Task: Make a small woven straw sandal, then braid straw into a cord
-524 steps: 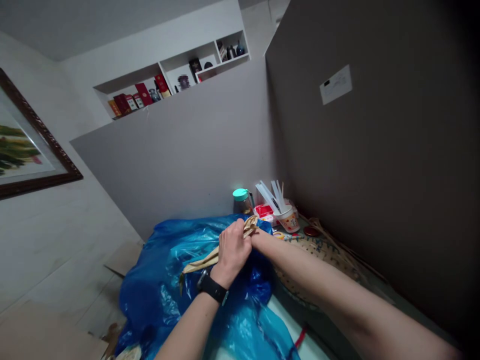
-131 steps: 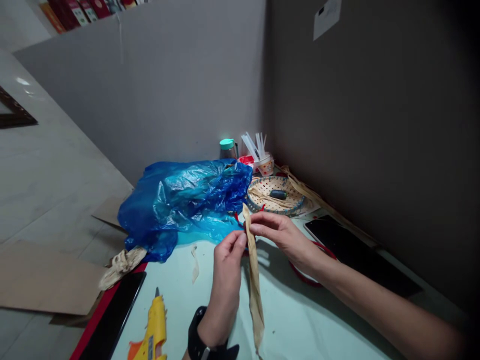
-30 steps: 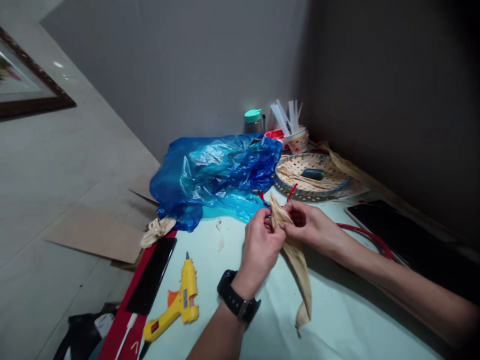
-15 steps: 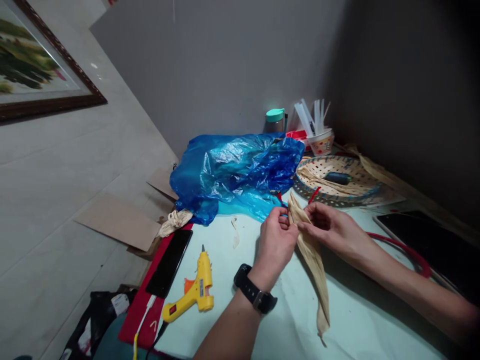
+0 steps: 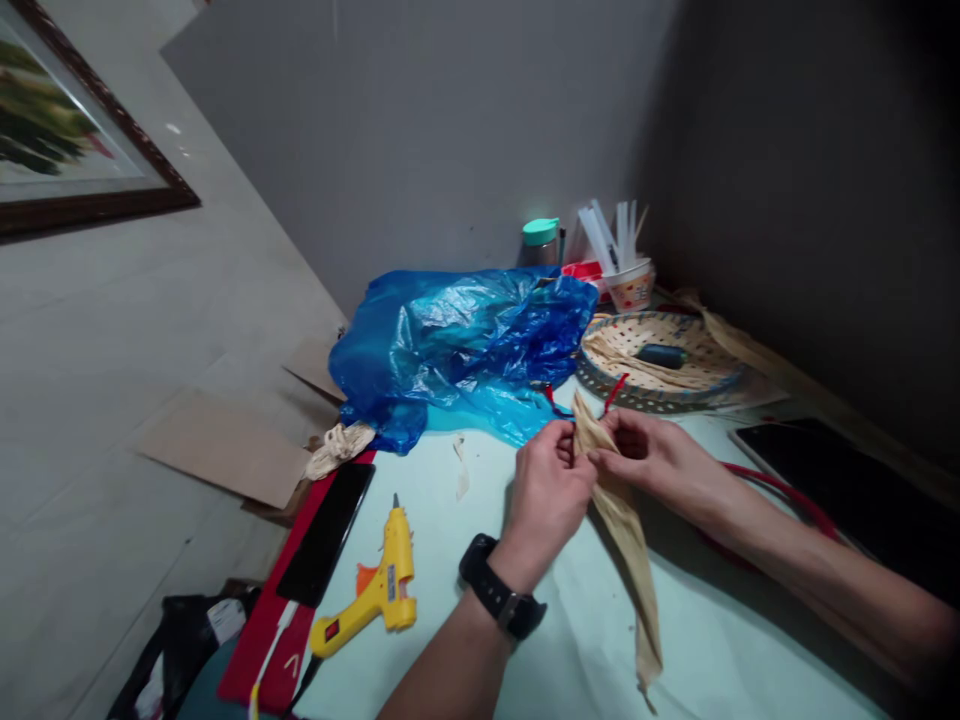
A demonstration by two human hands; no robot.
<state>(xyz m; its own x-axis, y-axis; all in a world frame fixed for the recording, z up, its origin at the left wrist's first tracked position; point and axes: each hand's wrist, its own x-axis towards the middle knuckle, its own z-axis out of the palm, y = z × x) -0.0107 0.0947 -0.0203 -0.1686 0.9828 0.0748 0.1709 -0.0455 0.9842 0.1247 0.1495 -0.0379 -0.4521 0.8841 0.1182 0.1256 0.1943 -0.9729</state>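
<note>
A long, pale dried corn husk (image 5: 624, 535) hangs between my hands, its narrow tail trailing down over the table toward me. My left hand (image 5: 551, 480) pinches the upper part from the left side. From the right, my right hand (image 5: 649, 455) grips the same part between thumb and fingers. The husk's pointed top shows above my fingers. Just beyond the fingertips, a red strand (image 5: 615, 392) sticks up; what it belongs to is partly hidden by my hands and the husk.
A yellow glue gun (image 5: 382, 590) and a black phone (image 5: 326, 535) lie left of my hands. Behind are a crumpled blue plastic bag (image 5: 465, 350) and a woven basket (image 5: 705, 375) holding a dark spool (image 5: 661, 356). A dark tablet (image 5: 825, 480) lies on the right.
The whole view has shifted slightly, moving the table things a little left. Both hands keep their hold on the husk, with only small finger movement.
</note>
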